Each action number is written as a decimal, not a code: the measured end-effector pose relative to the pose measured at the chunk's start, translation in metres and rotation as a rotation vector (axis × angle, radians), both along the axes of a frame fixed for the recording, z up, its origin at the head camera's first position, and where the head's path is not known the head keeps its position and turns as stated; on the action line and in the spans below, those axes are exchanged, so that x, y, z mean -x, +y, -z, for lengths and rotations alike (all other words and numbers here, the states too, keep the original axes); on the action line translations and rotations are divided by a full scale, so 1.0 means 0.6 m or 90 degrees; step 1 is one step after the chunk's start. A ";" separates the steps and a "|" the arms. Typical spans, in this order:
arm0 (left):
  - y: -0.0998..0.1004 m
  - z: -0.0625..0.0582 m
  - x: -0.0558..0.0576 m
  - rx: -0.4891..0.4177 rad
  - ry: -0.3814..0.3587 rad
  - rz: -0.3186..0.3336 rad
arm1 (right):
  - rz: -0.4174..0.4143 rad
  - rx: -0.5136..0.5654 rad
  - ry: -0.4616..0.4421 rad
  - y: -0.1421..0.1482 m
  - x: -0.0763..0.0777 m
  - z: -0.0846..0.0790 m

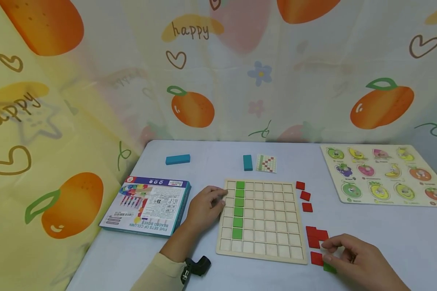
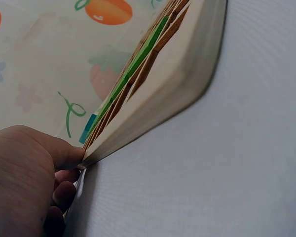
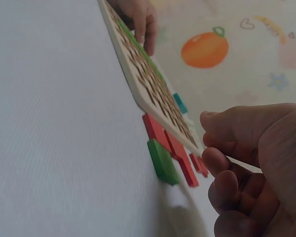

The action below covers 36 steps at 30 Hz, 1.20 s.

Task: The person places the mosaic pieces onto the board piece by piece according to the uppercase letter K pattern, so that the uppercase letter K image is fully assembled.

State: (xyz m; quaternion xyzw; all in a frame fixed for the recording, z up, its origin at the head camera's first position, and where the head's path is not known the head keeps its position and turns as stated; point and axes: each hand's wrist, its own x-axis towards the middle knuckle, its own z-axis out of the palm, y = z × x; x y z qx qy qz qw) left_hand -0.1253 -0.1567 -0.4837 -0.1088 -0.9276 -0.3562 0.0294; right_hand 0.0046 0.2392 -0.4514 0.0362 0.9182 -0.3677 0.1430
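Observation:
A wooden grid board [image 1: 264, 255] lies flat on the table, with several green squares [image 1: 238, 211] in its second column from the left. My left hand [image 1: 205, 207] rests at the board's left edge, its fingertips touching the rim in the left wrist view. Beyond the right edge lie several loose red squares [image 1: 316, 258]. My right hand [image 1: 357, 258] hovers beside them, thumb and index finger apart with nothing between them. Partly covered by that hand in the head view, a green block or stack [image 3: 163, 162] shows fully in the right wrist view next to the red ones.
A flat box [image 1: 145, 206] lies left of my left hand. Two teal blocks [image 1: 178, 159] and a small pattern card [image 1: 266, 163] are behind the board. A fruit picture board [image 1: 387, 176] lies at the back right, before a hanging patterned cloth [image 1: 218, 81].

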 end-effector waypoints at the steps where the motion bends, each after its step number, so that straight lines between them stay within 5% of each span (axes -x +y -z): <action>1: 0.000 0.000 0.000 -0.002 -0.002 0.000 | 0.005 -0.014 -0.017 0.004 0.000 0.001; 8: 0.001 0.001 0.000 0.001 0.001 -0.002 | 0.006 -0.053 -0.051 0.022 -0.004 0.019; 18: 0.001 -0.002 -0.001 0.002 -0.001 -0.002 | -0.070 -0.085 0.004 0.021 -0.008 0.030; 36: -0.001 0.003 0.000 0.008 -0.003 0.000 | -0.091 -0.024 -0.039 0.028 0.007 0.029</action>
